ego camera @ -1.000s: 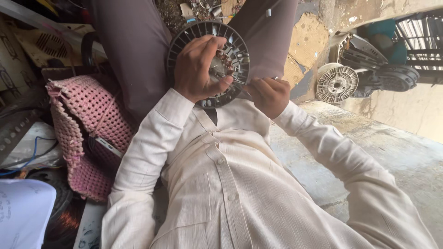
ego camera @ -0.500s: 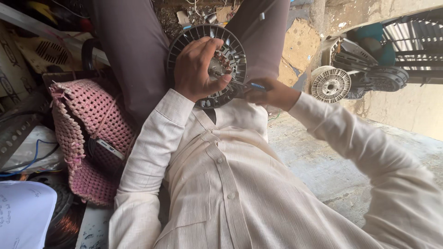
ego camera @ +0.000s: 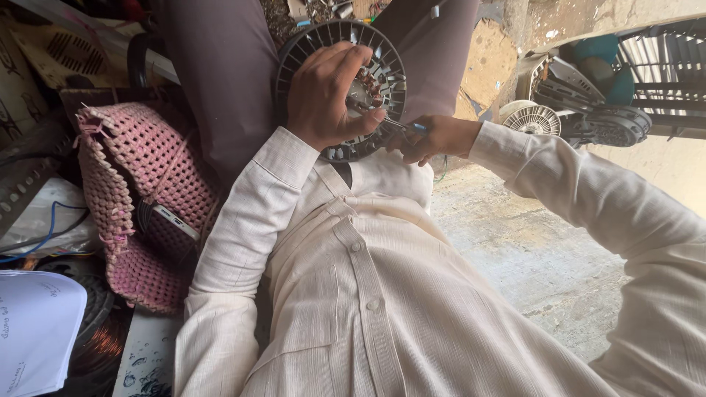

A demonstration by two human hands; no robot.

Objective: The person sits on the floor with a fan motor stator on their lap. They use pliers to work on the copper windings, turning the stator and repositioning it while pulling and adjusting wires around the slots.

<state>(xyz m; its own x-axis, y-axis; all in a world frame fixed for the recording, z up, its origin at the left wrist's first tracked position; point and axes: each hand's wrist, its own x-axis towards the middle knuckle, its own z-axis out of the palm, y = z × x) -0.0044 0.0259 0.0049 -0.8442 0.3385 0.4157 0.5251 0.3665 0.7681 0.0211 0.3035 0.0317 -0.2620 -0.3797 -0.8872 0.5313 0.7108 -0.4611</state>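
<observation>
A round dark fan motor housing [ego camera: 382,59] with radial fins and copper windings rests in my lap between my knees. My left hand [ego camera: 327,95] lies over its face and grips it, fingers curled across the centre. My right hand [ego camera: 434,138] sits at the housing's lower right edge, closed around a thin tool with a blue handle [ego camera: 412,126] whose metal tip points into the windings under my left fingers. My cream shirt fills the lower part of the view.
A pink woven bag [ego camera: 140,191] sits at my left with a dark device in it. White papers [ego camera: 33,331] and a copper wire coil [ego camera: 99,345] lie lower left. Another finned motor part [ego camera: 531,119] and fan pieces [ego camera: 596,110] lie on the concrete floor to the right.
My right hand has slid out from under the housing to its right side and now shows the blue-handled tool. My left hand stays on the housing.
</observation>
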